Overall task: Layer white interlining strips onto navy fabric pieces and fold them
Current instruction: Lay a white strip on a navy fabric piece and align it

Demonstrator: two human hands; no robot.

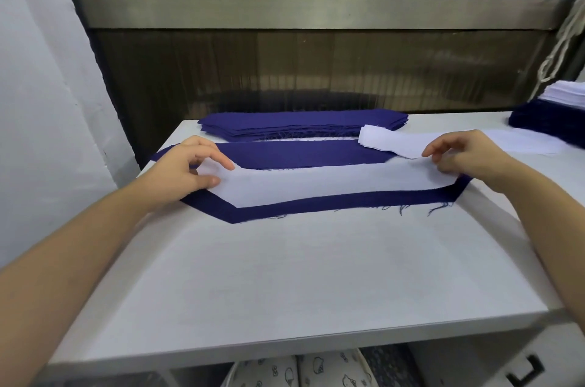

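The left hand (190,168) and right hand (465,155) pinched the white interlining strip (332,184) by its ends, laying it on the navy piece (316,203); folding next likely needed squared edges.

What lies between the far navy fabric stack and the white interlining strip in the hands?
Head view: one flat navy fabric piece lies between the navy stack and the white interlining strip; a loose white piece overlaps its right end.

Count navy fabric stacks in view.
2: back stack at the table's far centre; right stack at the right edge under white strips, cut off by the frame. More may be hidden.
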